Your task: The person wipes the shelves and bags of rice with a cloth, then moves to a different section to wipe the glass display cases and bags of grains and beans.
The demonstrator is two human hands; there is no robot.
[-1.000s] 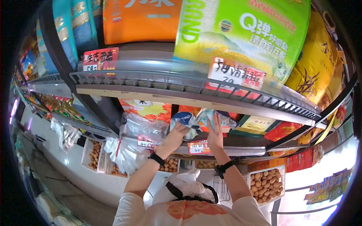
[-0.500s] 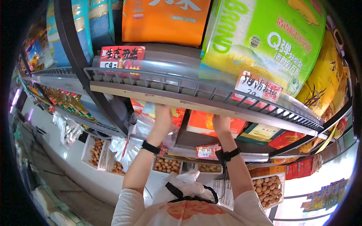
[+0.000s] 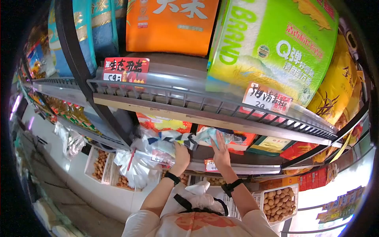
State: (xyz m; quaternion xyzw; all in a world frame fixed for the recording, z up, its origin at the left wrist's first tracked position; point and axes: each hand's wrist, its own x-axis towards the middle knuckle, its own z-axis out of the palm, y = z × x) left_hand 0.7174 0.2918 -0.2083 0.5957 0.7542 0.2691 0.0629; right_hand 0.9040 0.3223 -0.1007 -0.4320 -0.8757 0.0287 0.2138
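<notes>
A crumpled cloth [image 3: 188, 139], light blue and white with dark patches, stretches across the front of the lower shelf, before red and orange rice bags. My left hand [image 3: 182, 157] is closed on its left part, the fingertips partly hidden in the folds. Over the cloth's right part lies my right hand [image 3: 220, 149], fingers stretched out and somewhat apart. Behind the cloth are a red bag [image 3: 173, 122] and an orange-red bag [image 3: 241, 148]. Below my right hand, a price tag [image 3: 211, 165] sits on the shelf edge.
Above my hands runs an upper shelf with a wire rail [image 3: 189, 98], carrying an orange bag [image 3: 167, 33] and a green bag [image 3: 276, 51]. Clear plastic bags [image 3: 136, 168] hang at the left. Baskets of walnut-like goods [image 3: 279, 199] stand below.
Both hands have come out from under the upper shelf toward me. The cloth, barely visible before, now shows spread between them. My right hand has moved slightly left and its fingers are extended.
</notes>
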